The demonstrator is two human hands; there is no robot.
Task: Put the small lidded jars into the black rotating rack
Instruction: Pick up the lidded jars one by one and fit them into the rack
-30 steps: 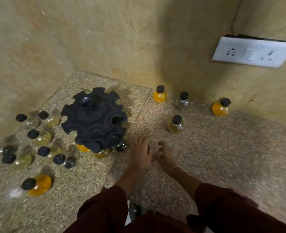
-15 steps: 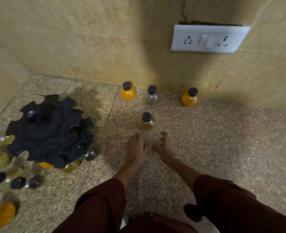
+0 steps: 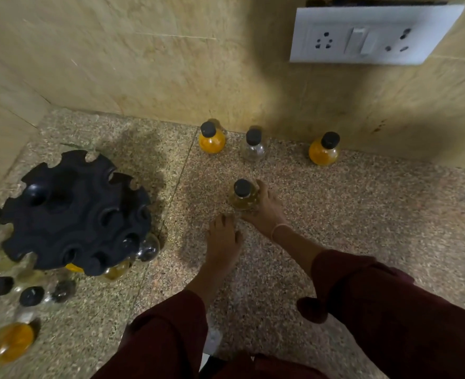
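Observation:
The black rotating rack [image 3: 75, 212] stands at the left on the speckled stone counter [image 3: 362, 214]. A few jars hang in its front slots, among them a clear one [image 3: 148, 248] and a yellowish one [image 3: 116, 270]. My right hand [image 3: 267, 212] curls around the right side of an olive-yellow jar with a black lid [image 3: 241, 199]. Just behind that hand, palm down on the counter, lies my left hand [image 3: 223, 239], holding nothing. By the wall stand an orange jar [image 3: 211, 142], a clear jar [image 3: 253, 150] and another orange jar [image 3: 323, 153].
Several loose black-lidded jars crowd the counter left of and below the rack, including an orange one [image 3: 12, 343]. Tiled walls close the back and the left. A white socket plate [image 3: 373, 34] sits on the back wall.
My right hand has moved forward from the counter and closed around the olive-yellow jar. The view has swung right, so the rack sits further left. My left hand has stayed flat.

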